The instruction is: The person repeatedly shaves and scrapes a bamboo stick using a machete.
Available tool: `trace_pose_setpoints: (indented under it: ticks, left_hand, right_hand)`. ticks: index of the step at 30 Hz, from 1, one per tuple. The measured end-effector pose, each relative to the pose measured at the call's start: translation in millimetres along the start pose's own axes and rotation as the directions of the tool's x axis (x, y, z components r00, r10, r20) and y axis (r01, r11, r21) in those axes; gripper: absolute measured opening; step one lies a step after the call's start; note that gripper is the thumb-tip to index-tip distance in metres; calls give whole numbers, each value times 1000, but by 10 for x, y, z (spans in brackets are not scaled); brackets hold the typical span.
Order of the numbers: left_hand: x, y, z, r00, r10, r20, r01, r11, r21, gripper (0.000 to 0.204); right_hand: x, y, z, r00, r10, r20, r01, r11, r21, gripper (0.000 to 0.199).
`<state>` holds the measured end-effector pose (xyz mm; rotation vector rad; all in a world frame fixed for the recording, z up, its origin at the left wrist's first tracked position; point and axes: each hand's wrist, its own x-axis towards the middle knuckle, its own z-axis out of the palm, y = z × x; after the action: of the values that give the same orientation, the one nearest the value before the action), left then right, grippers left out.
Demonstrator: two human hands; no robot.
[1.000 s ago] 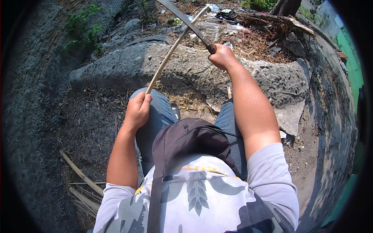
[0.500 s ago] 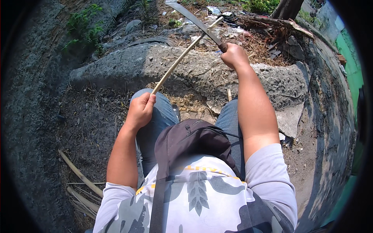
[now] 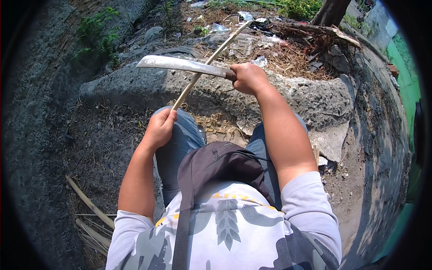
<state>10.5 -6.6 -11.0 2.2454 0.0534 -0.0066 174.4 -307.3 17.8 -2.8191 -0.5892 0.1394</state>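
My left hand [image 3: 159, 130] is closed around the lower end of a thin pale wooden stick [image 3: 218, 53], just above my left knee. The stick slants up and away to the right. In my right hand [image 3: 250, 79] is the dark handle of a machete [image 3: 183, 65], gripped tight. Its long, slightly curved blade points left and crosses over the stick near the stick's middle. Whether the edge bites into the wood cannot be made out.
A rough concrete slab [image 3: 292, 96] lies across the ground before my knees. Beyond it are litter, dry grass and a tree trunk [image 3: 332, 12]. Cut branches [image 3: 92, 204] rest at the lower left. A dark bag [image 3: 220, 166] sits on my lap.
The machete has come down along the stick toward me, its blade swinging from upright-slanting to nearly level. My left hand and the stick have shifted only slightly.
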Motion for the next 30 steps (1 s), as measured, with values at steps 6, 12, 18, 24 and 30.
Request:
trace_pose_setpoints:
  ticks: [6, 12, 18, 24, 30]
  left_hand:
    - [-88, 88, -23, 999, 2, 43, -4, 999, 43, 37]
    - [-49, 177, 25, 998, -12, 68, 0, 985, 174, 36]
    - [-5, 94, 19, 999, 5, 38, -8, 997, 79, 37]
    - [-45, 57, -23, 997, -54, 50, 51, 997, 59, 38]
    - [-50, 73, 18, 1000, 17, 9, -17, 997, 72, 37]
  right_hand:
    - [51, 442, -17, 955, 291, -55, -287, 955, 76, 30]
    - [100, 844, 204, 854, 520, -40, -490, 827, 276, 35]
    - [121, 690, 191, 963, 229, 139, -268, 849, 455, 36]
    - [-12, 96, 11, 994, -19, 109, 9, 996, 91, 40]
    - [137, 733, 79, 887, 452, -95, -422, 877, 228, 29]
